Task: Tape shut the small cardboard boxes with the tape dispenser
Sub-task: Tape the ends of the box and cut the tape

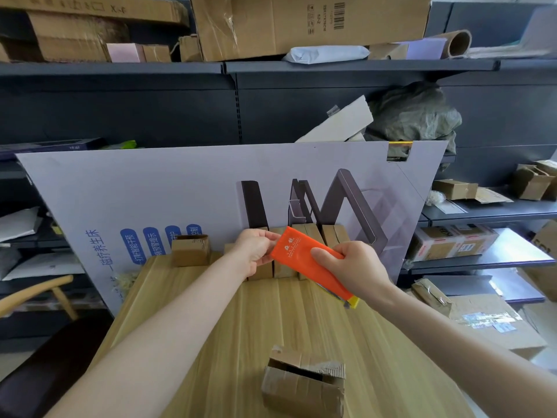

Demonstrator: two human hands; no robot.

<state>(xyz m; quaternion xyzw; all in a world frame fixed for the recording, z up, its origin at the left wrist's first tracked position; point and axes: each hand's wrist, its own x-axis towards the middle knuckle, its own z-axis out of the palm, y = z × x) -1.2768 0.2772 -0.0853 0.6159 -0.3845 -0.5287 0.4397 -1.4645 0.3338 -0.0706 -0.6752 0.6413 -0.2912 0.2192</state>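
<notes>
- Tape dispenser (pixel 304 260): orange, flat-sided, held in the air over the far half of the table (pixel 229 327), resting on nothing.
- Long axis slants from far-left to near-right. The yellow end (pixel 353 303) is the near-right tip and points down toward the table.
- Right hand (pixel 355 267): wrapped round the lower half of the dispenser, thumb across the orange face. It carries the weight.
- Left hand (pixel 256 251): fingers and thumb pinch the far-left end. Cannot tell whether it has a loose tape end or only the casing.
- Open box (pixel 304 384): small cardboard box by the near edge of the table, about mid-width, flaps up and ragged, no tape across the gap.
- Key relation: the open box lies well apart from both hands, straight back toward the person and below the dispenser. Judgement: the dispenser has to come back toward the near edge and down.
- The right hand is slightly nearer the box and holds the tool; the left would be the one free to press the flaps.
- Row of boxes (pixel 334 233): stands along the far edge, just behind the hands and partly hidden by them.
- Lone box (pixel 190 250): at the far-left corner, top not clearly readable.
- Printed board (pixel 150 191): leans upright behind the far edge.
</notes>
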